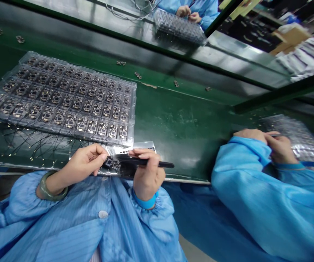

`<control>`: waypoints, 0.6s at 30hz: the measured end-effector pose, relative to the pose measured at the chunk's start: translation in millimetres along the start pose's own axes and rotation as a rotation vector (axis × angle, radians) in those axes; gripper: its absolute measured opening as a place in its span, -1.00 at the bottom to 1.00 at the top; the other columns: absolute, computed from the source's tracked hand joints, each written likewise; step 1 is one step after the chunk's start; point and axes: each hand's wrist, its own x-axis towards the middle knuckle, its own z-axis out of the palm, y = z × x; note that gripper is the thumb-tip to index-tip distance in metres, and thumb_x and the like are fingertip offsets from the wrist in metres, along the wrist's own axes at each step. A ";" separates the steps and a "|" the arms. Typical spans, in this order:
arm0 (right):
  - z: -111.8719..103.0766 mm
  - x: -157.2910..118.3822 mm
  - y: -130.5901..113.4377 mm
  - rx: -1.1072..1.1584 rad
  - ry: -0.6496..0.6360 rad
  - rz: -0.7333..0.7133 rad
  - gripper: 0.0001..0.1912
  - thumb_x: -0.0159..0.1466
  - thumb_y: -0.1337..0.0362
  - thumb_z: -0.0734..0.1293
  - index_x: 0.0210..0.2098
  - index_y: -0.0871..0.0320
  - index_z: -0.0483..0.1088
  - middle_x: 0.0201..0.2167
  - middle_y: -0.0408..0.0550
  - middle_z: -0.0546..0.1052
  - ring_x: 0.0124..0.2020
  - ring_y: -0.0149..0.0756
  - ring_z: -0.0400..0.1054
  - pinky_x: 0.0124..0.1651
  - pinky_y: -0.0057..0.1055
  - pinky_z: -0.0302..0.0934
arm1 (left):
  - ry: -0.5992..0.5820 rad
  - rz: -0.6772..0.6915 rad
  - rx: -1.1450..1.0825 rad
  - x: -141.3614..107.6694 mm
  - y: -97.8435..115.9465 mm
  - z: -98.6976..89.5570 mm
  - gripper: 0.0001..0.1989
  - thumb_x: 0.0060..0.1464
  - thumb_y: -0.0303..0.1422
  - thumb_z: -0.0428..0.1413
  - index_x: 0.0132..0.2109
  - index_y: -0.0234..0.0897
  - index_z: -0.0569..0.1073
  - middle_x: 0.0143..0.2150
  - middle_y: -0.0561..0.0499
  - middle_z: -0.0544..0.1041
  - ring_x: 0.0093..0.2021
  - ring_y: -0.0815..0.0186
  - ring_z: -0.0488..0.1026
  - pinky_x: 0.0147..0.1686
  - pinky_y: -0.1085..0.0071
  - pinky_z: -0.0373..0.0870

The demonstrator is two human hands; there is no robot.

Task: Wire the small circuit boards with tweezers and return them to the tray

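Between the thumb and fingers of my left hand [87, 162] is a small circuit board [110, 162], held near the table's front edge. My right hand [149, 171] grips black tweezers [164, 165], their front end pointing left toward the board. Whether the tips touch the board I cannot tell. Just behind the board lies a white sheet with small black rectangles [146, 146]. To the left, a clear plastic tray [132, 120] holds rows of similar circuit boards, and thin black wires [41, 140] spread along its front side.
Several loose small parts [121, 63] lie along the table's back strip. On the right a co-worker's hands [278, 145] work beside another clear tray [306, 142]. Across the bench, another person's hands [189, 14] are over a stack of trays [178, 27]. A green metal frame [146, 52] runs behind.
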 end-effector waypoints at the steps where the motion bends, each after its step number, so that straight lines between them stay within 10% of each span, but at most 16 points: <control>1: -2.3 1.7 -2.5 0.029 -0.008 -0.002 -0.69 0.40 0.16 0.11 -0.35 0.10 0.40 -0.31 -0.08 0.50 -0.29 -0.27 0.46 -0.19 -0.23 0.37 | 0.007 0.005 -0.011 0.0 -1.0 0.0 -0.83 0.15 -0.30 0.06 -0.29 -0.36 0.37 -0.67 0.20 0.30 -0.69 0.51 0.24 -0.63 0.59 0.19; 9: -4.6 1.7 -23.3 -0.427 -0.420 0.246 -0.85 0.28 0.20 0.30 -0.34 0.16 0.42 -0.51 -0.17 0.49 -0.51 -0.44 0.33 -0.42 -0.52 0.23 | 0.107 0.077 -0.045 -4.4 -1.0 7.2 -0.86 0.14 -0.34 0.07 -0.29 -0.36 0.40 -0.60 0.17 0.34 -0.69 0.55 0.22 -0.68 0.63 0.18; 18: -2.2 -2.2 -34.8 -0.575 -0.572 -0.195 -0.90 0.31 0.33 0.26 -0.33 0.14 0.39 -0.46 -0.15 0.53 -0.46 -0.43 0.41 -0.37 -0.52 0.27 | 0.077 0.185 -0.043 -14.3 7.0 6.2 -0.85 0.11 -0.43 0.10 -0.41 -0.33 0.32 -0.45 0.11 0.38 -0.68 0.61 0.23 -0.71 0.67 0.16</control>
